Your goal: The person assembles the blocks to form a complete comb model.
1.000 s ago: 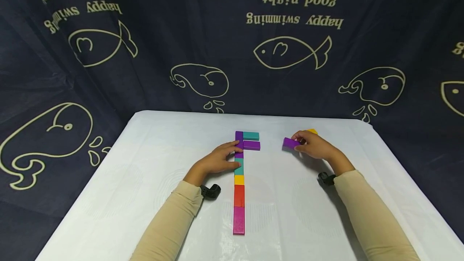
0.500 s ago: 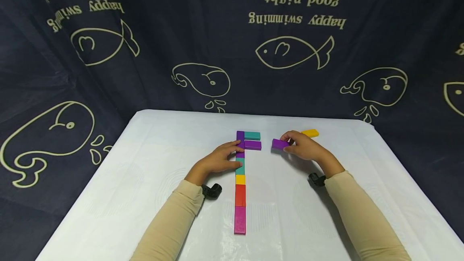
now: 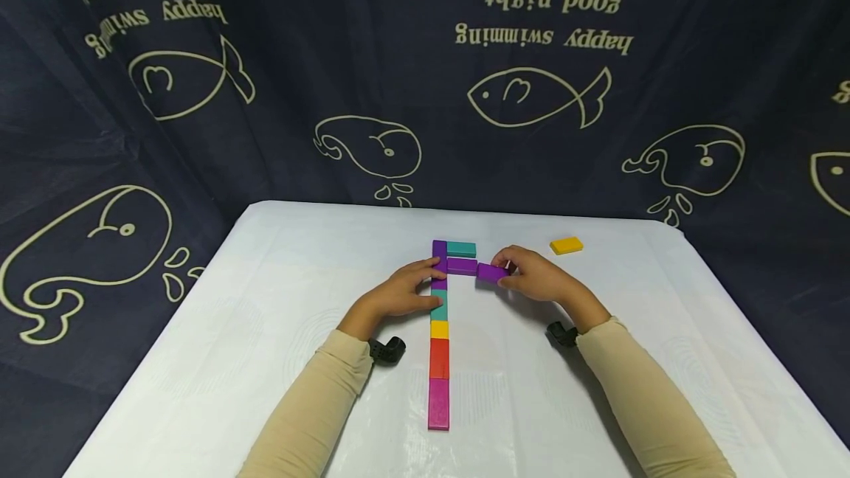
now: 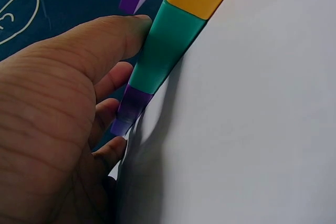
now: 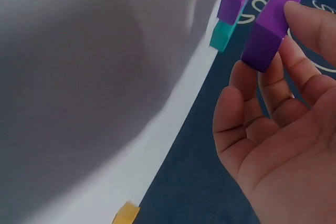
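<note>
My right hand (image 3: 541,277) pinches a purple block (image 3: 490,274) between thumb and fingers; the right wrist view shows the thumb on one side and fingertips on the other. Its left end is close to a flat purple block (image 3: 462,266) that juts right from a column of blocks; I cannot tell whether they touch. Beyond that lies a teal block (image 3: 461,249), also pointing right. My left hand (image 3: 401,292) rests its fingers on the purple upper part (image 3: 440,248) of the column, with its thumb against a teal block (image 4: 168,45) lower down.
Nearer in the column lie a yellow block (image 3: 439,329), a red block (image 3: 439,358) and a magenta block (image 3: 438,404). A loose yellow block (image 3: 567,246) lies at the back right of the white-covered table (image 3: 265,257). A dark printed cloth (image 3: 279,153) hangs behind.
My right hand has moved left with the purple block, up to the end of the jutting purple block. The loose yellow block has come fully into sight. My left hand stays in place.
</note>
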### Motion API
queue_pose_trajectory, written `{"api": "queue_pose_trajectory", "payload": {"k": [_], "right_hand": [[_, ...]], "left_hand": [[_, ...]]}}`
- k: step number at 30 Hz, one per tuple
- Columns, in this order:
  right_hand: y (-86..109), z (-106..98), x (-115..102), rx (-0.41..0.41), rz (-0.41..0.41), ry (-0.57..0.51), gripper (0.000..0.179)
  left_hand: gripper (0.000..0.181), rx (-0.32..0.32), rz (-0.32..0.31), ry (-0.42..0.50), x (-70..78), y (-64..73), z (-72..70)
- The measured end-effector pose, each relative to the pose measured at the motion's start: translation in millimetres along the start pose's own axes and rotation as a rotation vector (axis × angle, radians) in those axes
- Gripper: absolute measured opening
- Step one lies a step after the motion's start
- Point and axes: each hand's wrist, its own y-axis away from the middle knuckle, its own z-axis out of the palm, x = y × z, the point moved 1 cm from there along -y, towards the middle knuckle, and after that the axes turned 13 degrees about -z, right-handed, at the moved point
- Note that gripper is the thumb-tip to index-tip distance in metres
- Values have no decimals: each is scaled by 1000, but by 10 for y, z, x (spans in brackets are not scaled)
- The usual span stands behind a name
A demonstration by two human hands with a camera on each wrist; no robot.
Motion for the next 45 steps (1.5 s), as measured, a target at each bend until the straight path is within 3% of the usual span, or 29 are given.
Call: {"api": "queue_pose_trajectory", "payload": {"k": [11,37,45], "right_hand": [[-133,155,-48,-32,-65,31,25],[-317,341,-229,-113,-30,135,23],[-330,367,-225,-96,-78,134,22]], "left_hand": [[50,2,3,7,16,6,-3],[52,-6,-3,-2,-2,13,-4],[51,3,12,7,7,19,-15]]}}
